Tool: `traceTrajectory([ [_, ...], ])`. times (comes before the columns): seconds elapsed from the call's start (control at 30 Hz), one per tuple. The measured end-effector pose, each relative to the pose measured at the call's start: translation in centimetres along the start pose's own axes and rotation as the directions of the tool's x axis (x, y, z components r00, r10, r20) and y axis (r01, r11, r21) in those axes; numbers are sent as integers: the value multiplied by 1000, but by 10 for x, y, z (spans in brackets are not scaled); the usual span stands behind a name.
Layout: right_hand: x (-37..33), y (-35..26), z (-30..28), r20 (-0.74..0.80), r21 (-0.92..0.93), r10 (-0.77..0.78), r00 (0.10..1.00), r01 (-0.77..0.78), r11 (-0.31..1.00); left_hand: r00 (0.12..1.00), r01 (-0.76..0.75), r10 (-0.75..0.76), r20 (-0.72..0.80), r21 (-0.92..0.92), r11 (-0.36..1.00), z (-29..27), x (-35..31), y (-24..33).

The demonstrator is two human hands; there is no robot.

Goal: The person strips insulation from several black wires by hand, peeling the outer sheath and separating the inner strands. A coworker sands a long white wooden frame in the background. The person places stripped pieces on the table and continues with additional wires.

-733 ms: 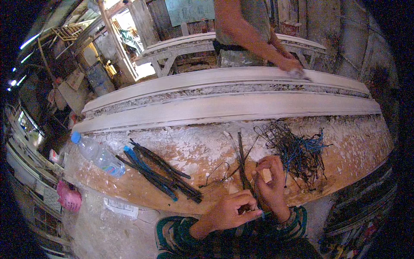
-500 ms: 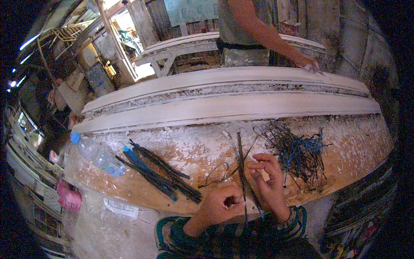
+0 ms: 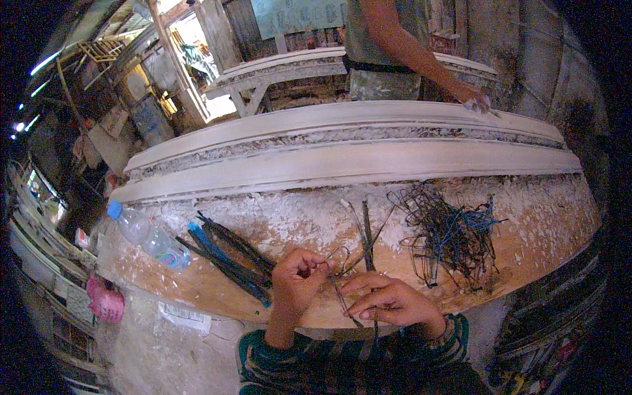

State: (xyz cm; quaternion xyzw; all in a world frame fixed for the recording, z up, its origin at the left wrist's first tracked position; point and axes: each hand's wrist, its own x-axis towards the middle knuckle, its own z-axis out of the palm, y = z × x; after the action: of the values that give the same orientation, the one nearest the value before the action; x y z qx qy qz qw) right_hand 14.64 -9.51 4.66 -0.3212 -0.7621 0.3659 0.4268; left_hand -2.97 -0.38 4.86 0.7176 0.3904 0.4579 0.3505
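My left hand point(image 3: 297, 282) is closed in a pinch on a thin dark strand point(image 3: 336, 287), which runs down toward my right hand point(image 3: 400, 304). The right thumb and fingertips meet at the strand's lower part. A small loop of thin strand shows just above the left fingertips. Beyond the right hand lie a few black strips point(image 3: 368, 245), crossed over each other, with their near part behind that hand. To the left rest bundles of black strips point(image 3: 227, 266), one with a blue strip point(image 3: 200, 236). On the right sits a tangled pile of black and blue strands point(image 3: 454, 240).
A clear plastic bottle point(image 3: 150, 238) with a blue cap lies at the board's left. Long white mouldings point(image 3: 349, 161) span the far side of the wooden board point(image 3: 526, 253), strewn with white flakes. Behind them, another person's hand point(image 3: 475, 101) touches the farther moulding.
My left hand has risen from the board's near edge and now pinches the strand. The right hand has turned and come down leftward to the same strand. The other person has shifted slightly right.
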Motion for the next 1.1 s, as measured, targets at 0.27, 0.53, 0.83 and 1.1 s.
traceTrajectory([
  [0.27, -2, -1, -7, -73, -27, -39, 997, 37, 999, 991, -37, 45, 126, -68, 997, 7, -4, 5],
  [0.53, -8, 10, 4, -699, 57, 185, 691, -204, 977, 888, -22, 158, 431, -304, 952, 14, -14, -2],
  [0.83, -11, 18, 5, -811, -139, 114, 574, -379, 915, 709, -133, 356, 609, -380, 915, 30, -31, 31],
  [1.1, -6, 2, -4, -737, -89, 162, 656, -332, 939, 953, -126, 154, 262, -120, 985, 7, -12, 6],
])
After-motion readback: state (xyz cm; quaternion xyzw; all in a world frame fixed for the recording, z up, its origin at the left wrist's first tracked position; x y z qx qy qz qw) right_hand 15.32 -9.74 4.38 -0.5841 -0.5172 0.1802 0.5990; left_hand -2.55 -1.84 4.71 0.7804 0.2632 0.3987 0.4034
